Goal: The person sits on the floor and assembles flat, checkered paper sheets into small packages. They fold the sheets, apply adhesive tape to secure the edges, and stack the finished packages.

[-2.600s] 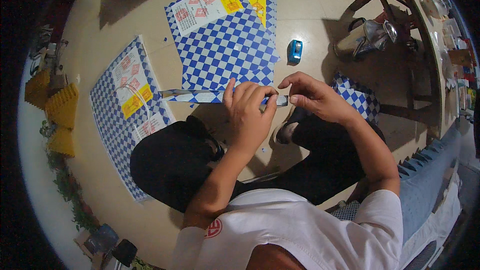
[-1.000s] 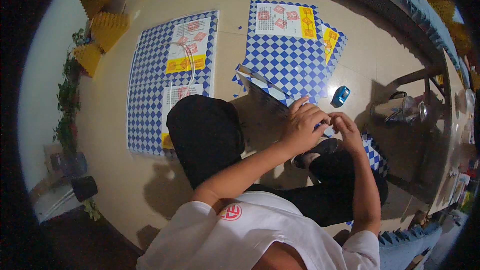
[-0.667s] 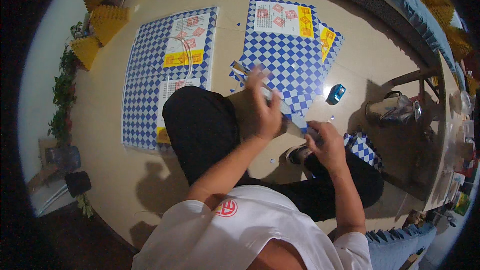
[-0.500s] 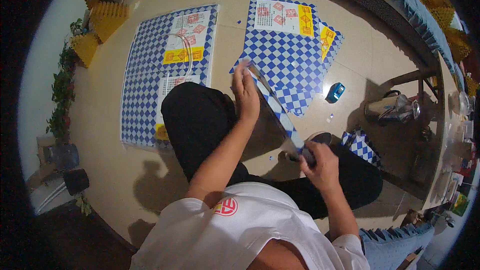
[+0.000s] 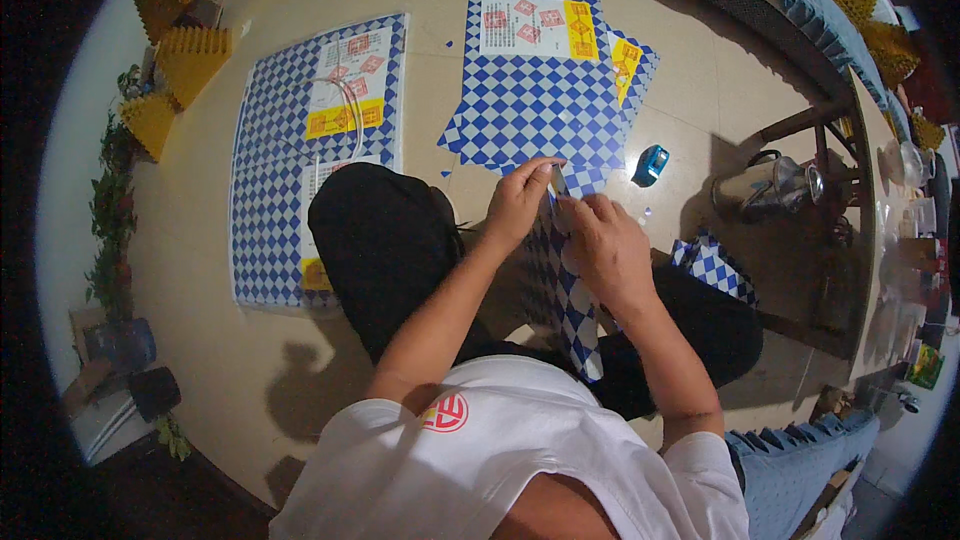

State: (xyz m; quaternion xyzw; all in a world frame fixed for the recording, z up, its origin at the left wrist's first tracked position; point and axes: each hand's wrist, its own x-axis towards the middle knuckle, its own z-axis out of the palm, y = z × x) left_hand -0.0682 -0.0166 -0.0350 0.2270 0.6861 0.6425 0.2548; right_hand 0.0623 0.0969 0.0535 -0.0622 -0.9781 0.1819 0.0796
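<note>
Between my knees I hold a blue-and-white checkered folded sheet, seen nearly edge-on and slanting down toward my lap. My left hand pinches its far end between thumb and fingers. Just to the right, my right hand has its fingers curled against the same end, and its thumb is hidden. Beyond my hands, flat checkered sheets with white and yellow printed panels overlap on the floor. A small teal stapler-like tool lies right of them.
At left lies a wrapped checkered stack with a pale cord handle. Right, a metal kettle stands by a wooden table. A crumpled checkered piece lies by my right knee. Yellow ridged pieces and plants line the left wall.
The folded sheet has swung steeper and its checkered face now shows. My right hand has moved up from its near end to the far end, close to my left hand. The view has shifted slightly.
</note>
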